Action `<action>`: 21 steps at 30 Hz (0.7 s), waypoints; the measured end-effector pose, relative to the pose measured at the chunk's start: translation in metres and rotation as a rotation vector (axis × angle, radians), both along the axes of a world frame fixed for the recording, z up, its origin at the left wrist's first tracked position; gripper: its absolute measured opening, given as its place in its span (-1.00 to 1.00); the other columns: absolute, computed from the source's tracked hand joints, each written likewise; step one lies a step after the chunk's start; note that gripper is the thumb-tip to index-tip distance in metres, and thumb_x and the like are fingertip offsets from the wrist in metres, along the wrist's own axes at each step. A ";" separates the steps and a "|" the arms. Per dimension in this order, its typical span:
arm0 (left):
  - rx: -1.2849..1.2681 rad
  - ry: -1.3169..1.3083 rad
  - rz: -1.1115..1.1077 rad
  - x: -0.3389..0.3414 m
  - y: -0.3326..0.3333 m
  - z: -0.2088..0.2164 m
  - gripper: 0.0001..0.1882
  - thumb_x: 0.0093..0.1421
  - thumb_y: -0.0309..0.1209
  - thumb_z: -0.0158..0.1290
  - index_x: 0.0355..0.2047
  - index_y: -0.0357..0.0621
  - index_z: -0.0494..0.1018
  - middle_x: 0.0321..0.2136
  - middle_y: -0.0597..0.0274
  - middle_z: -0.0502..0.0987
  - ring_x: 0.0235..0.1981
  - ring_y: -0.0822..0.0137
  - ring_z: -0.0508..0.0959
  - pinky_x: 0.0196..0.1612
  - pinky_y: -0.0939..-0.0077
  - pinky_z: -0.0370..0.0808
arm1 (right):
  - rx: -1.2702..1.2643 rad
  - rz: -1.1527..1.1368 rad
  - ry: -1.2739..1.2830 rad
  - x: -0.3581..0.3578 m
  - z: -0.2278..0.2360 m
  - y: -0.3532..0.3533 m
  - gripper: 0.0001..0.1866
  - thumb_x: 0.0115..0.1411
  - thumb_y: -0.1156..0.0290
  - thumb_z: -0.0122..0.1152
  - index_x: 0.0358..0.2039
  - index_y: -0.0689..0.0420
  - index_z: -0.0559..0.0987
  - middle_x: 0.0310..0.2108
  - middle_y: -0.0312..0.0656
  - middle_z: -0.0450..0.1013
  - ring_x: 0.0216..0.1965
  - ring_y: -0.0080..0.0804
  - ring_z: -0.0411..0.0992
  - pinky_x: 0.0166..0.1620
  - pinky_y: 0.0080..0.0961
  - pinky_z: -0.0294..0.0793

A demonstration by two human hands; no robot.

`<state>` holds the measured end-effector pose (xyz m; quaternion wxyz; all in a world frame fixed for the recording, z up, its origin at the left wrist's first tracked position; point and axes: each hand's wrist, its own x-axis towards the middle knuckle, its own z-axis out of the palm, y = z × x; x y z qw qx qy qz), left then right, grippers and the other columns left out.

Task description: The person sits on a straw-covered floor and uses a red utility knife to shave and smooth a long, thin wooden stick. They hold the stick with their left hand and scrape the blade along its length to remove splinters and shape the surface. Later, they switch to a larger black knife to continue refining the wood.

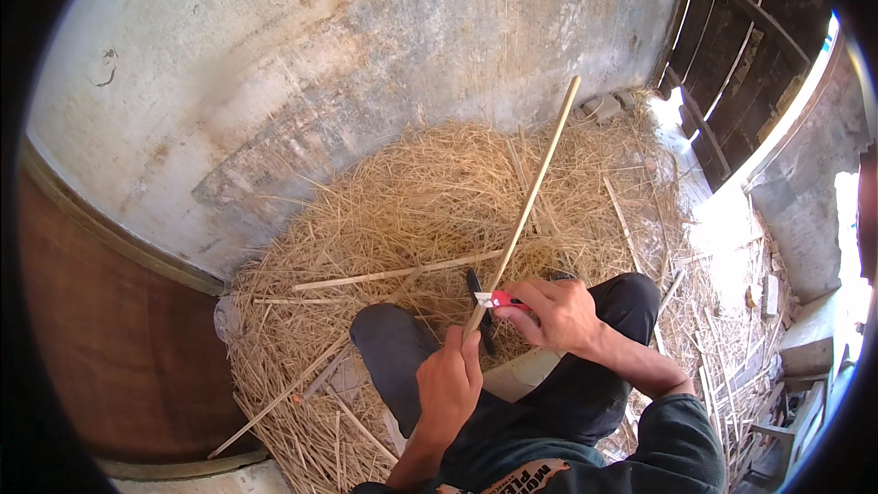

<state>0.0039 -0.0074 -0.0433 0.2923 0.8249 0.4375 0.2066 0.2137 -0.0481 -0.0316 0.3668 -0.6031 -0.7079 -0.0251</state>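
A long, pale bamboo-like stick (pixel 538 178) slants up and away from me, its near end gripped by my left hand (pixel 448 382). In my right hand (pixel 560 316) is a red utility knife (pixel 508 300), whose blade end meets the stick just above my left fingers. Behind the blade shows a narrow black thing (pixel 473 282) that I cannot make out. Both hands are in front of my bent knees, in dark trousers.
Loose straw (pixel 430 183) covers the floor around me. Another pale stick (pixel 393 274) lies across it, with several thinner strips. A stained wall (pixel 302 64) rises ahead, a brown panel (pixel 119 311) stands left, and dark planks (pixel 732 64) are at upper right.
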 end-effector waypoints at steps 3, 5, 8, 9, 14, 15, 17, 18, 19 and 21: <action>0.013 0.005 0.000 0.001 0.001 -0.001 -0.69 0.53 -0.21 -0.14 -0.27 -0.18 0.38 -0.64 -0.12 0.51 -0.55 -0.23 0.57 -0.51 -0.07 0.43 | 0.015 -0.015 -0.017 0.003 -0.001 0.000 -0.71 0.27 0.13 0.37 -0.13 0.04 0.64 -0.49 -0.29 0.52 -0.63 -0.25 0.52 -0.59 -0.36 0.48; -0.015 0.017 -0.008 0.002 0.000 0.001 -0.68 0.54 -0.20 -0.15 -0.27 -0.18 0.38 -0.64 -0.12 0.52 -0.55 -0.23 0.57 -0.51 -0.07 0.43 | 0.029 -0.026 -0.023 0.005 -0.002 -0.001 -0.70 0.26 0.13 0.37 -0.13 0.04 0.64 -0.50 -0.30 0.51 -0.63 -0.27 0.52 -0.59 -0.36 0.47; -0.028 0.035 -0.015 0.002 -0.002 0.004 -0.67 0.54 -0.19 -0.15 -0.27 -0.17 0.37 -0.64 -0.11 0.51 -0.56 -0.22 0.57 -0.51 -0.07 0.43 | 0.053 -0.028 -0.049 0.008 -0.004 -0.002 -0.70 0.25 0.12 0.38 -0.13 0.03 0.65 -0.52 -0.31 0.49 -0.65 -0.30 0.51 -0.61 -0.36 0.45; -0.031 0.036 -0.020 0.001 -0.002 0.004 -0.67 0.54 -0.19 -0.16 -0.27 -0.17 0.37 -0.64 -0.11 0.51 -0.56 -0.22 0.57 -0.50 -0.08 0.43 | 0.062 -0.023 -0.060 0.009 -0.003 -0.003 -0.70 0.25 0.12 0.39 -0.14 0.03 0.66 -0.53 -0.32 0.48 -0.65 -0.31 0.50 -0.61 -0.37 0.44; -0.045 0.049 -0.029 -0.003 -0.003 0.003 -0.68 0.54 -0.20 -0.16 -0.28 -0.16 0.37 -0.65 -0.11 0.51 -0.56 -0.23 0.56 -0.50 -0.08 0.43 | 0.096 -0.016 -0.112 0.013 -0.003 -0.001 -0.70 0.22 0.11 0.41 -0.17 0.01 0.67 -0.57 -0.34 0.44 -0.67 -0.36 0.49 -0.62 -0.40 0.42; -0.044 0.040 -0.031 -0.004 -0.003 0.004 -0.68 0.54 -0.20 -0.16 -0.28 -0.16 0.37 -0.65 -0.11 0.50 -0.56 -0.23 0.56 -0.50 -0.08 0.43 | 0.102 -0.017 -0.124 0.014 -0.001 -0.001 -0.71 0.22 0.11 0.41 -0.17 0.01 0.67 -0.57 -0.34 0.43 -0.67 -0.37 0.48 -0.62 -0.40 0.42; -0.043 0.024 -0.032 -0.005 -0.004 0.004 -0.69 0.54 -0.21 -0.16 -0.28 -0.16 0.37 -0.65 -0.11 0.50 -0.56 -0.23 0.56 -0.50 -0.07 0.43 | 0.108 -0.018 -0.142 0.014 0.001 0.001 -0.70 0.21 0.10 0.42 -0.18 0.01 0.67 -0.58 -0.35 0.43 -0.68 -0.38 0.48 -0.62 -0.41 0.42; -0.043 0.020 -0.030 -0.007 -0.004 0.005 -0.69 0.54 -0.21 -0.15 -0.28 -0.16 0.37 -0.65 -0.11 0.50 -0.56 -0.23 0.56 -0.50 -0.07 0.43 | 0.108 -0.018 -0.149 0.013 0.002 0.002 -0.70 0.21 0.10 0.42 -0.18 0.01 0.67 -0.57 -0.35 0.43 -0.68 -0.39 0.48 -0.62 -0.42 0.42; -0.043 0.014 -0.030 -0.007 -0.004 0.005 -0.69 0.54 -0.21 -0.15 -0.28 -0.16 0.38 -0.65 -0.11 0.50 -0.55 -0.23 0.56 -0.50 -0.07 0.43 | 0.106 -0.018 -0.157 0.013 0.003 0.002 -0.69 0.20 0.09 0.43 -0.18 0.01 0.67 -0.57 -0.35 0.43 -0.67 -0.40 0.48 -0.62 -0.43 0.42; -0.049 0.016 -0.024 -0.009 -0.003 0.003 -0.69 0.54 -0.22 -0.15 -0.28 -0.17 0.38 -0.65 -0.12 0.50 -0.55 -0.24 0.56 -0.50 -0.08 0.43 | 0.092 -0.007 -0.174 0.013 0.004 0.003 -0.70 0.20 0.10 0.43 -0.19 0.02 0.68 -0.54 -0.33 0.47 -0.67 -0.35 0.48 -0.61 -0.40 0.44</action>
